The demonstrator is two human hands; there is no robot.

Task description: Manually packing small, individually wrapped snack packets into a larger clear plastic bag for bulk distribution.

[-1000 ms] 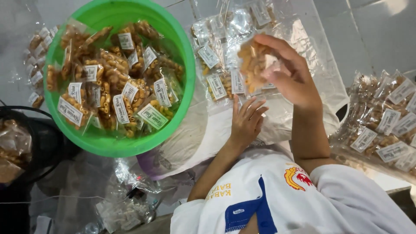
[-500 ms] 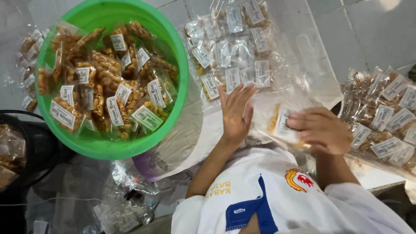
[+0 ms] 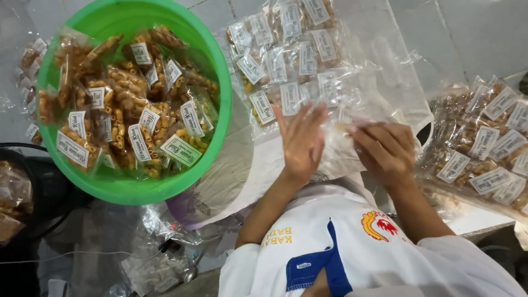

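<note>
Surface: pale tiled floor (image 3: 478,33), seen from the head camera, with a clear plastic sheet (image 3: 385,60) spread over it.
Head view, left hand: the left hand (image 3: 301,140) is laid flat with fingers spread and straight, its grip released, pressed on the near edge of the clear bag (image 3: 344,148).
Head view, right hand: the right hand (image 3: 385,151) is curled over the same clear bag, fingers bent down on the plastic; whether its grip is clenched on the film cannot be told.
Clear bag: it lies between the two hands, just in front of the white shirt (image 3: 352,247) (the wearer's own).
Labelled packets: a flat batch of snack packets (image 3: 286,60) with white labels lies beyond the hands, under clear plastic.
Green basin: a round green basin (image 3: 220,104) stands to the left, filled with more labelled packets of golden-brown snacks.
Right pile: a further heap of packets (image 3: 484,148) lies to the right, well apart from the basin.
Left edge: a dark container (image 3: 33,187) is partly seen beside the basin.
</note>
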